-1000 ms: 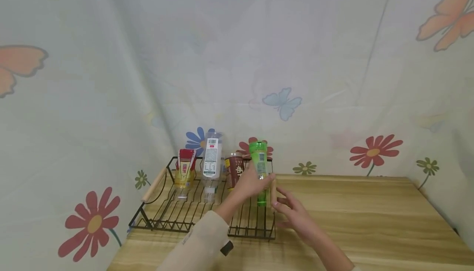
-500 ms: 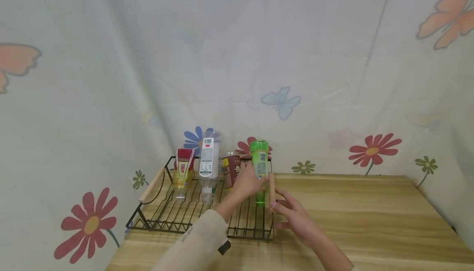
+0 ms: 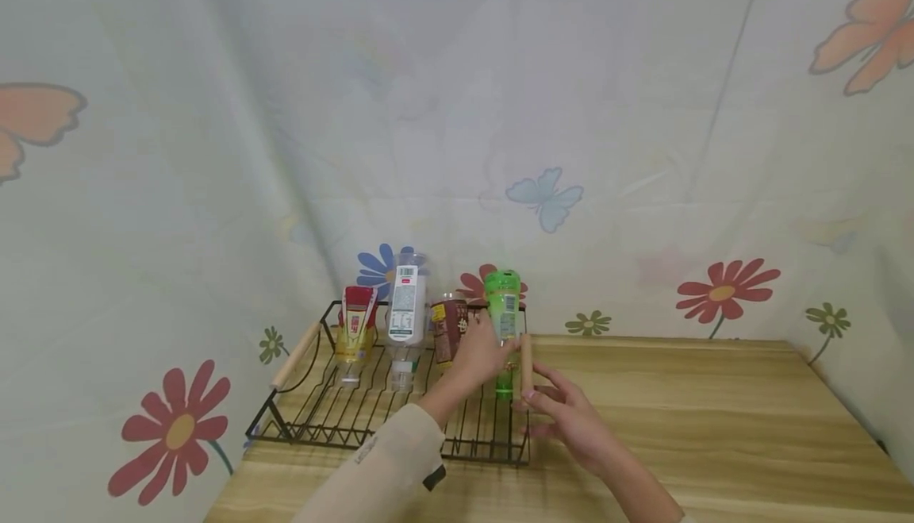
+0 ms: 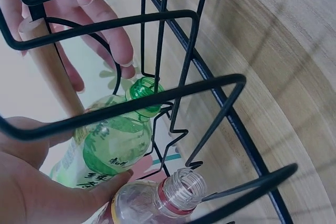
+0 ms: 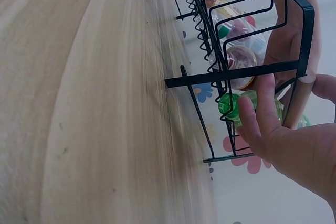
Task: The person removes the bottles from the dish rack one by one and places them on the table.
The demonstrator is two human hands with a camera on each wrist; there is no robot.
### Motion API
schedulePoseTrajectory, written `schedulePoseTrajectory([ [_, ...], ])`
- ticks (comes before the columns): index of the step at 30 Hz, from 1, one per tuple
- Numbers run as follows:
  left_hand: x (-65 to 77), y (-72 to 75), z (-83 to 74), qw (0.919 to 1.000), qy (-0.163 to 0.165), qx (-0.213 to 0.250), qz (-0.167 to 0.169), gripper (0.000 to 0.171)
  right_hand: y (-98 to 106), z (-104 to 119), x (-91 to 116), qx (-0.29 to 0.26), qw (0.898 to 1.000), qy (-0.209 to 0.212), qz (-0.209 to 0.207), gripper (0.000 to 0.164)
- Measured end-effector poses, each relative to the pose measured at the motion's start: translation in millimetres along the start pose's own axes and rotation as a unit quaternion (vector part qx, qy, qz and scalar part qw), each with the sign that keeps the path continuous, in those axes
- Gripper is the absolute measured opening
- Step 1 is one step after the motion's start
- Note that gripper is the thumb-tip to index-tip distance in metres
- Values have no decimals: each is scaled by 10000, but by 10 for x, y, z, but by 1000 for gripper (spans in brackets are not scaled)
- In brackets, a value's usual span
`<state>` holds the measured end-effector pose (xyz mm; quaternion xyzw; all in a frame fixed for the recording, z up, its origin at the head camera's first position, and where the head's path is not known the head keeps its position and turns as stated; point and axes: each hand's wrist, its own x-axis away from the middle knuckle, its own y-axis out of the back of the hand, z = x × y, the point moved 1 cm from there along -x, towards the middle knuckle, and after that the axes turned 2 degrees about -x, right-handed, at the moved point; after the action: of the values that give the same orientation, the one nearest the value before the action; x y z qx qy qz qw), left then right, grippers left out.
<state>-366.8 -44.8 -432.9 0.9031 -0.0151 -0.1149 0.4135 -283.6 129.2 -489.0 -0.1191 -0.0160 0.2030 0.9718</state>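
Note:
A black wire rack (image 3: pixel 493 459) with wooden handles stands on the table. At its right end an upside-down green bottle (image 3: pixel 504 305) leans among the wires, its neck (image 4: pixel 147 93) pointing down. My left hand (image 3: pixel 477 355) grips this bottle, thumb across its near side and fingers between it and the brown-labelled bottle (image 3: pixel 447 331). By the right wooden handle (image 3: pixel 527 364), my right hand (image 3: pixel 577 428) touches with the thumb. Its other fingers (image 5: pixel 269 111) extend beside the green neck with a loose bend.
Further left in the rack, a clear bottle with a white label (image 3: pixel 407 305) and a red and yellow bottle (image 3: pixel 355 324) also stand neck down. The left wooden handle (image 3: pixel 296 356) rises beside them. A flowered cloth (image 3: pixel 628 213) hangs behind the wooden table (image 3: pixel 707 420).
The base of the green bottle has shifted slightly right. My left fingers now show more plainly between it and the brown-labelled bottle, and the left thumb has drawn back a little from the handle.

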Motion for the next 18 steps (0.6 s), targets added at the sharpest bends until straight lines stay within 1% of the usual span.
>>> schedulePoseTrajectory([
  [4, -7, -14, -11, 10000, -44, -33, -24, 68, 1, 10, 3, 6, 10000, -4, -19, 75],
  [7, 26, 7, -50, 9998, 175, -9, 71, 68, -3, 13, 7, 13, 10000, -7, -24, 75],
  [10, 33, 9, -49, 9996, 247, -25, 108, 69, -5, 8, 10, 8, 10000, 1, -27, 75],
  [13, -31, -57, 39, 9998, 172, -130, 2, 69, -4, 2, 10, 11, 10000, 24, -15, 75],
  [16, -39, -53, 55, 9998, 158, -90, 1, 67, 1, -2, 5, 25, 10000, 36, 4, 75],
  [17, -42, -52, 58, 9999, 168, -27, 20, 67, 4, -3, 3, 31, 10000, 37, 8, 75],
  [18, -23, -22, 30, 9998, 192, 74, 68, 67, 8, -2, 2, 31, 10000, 38, -1, 75],
])
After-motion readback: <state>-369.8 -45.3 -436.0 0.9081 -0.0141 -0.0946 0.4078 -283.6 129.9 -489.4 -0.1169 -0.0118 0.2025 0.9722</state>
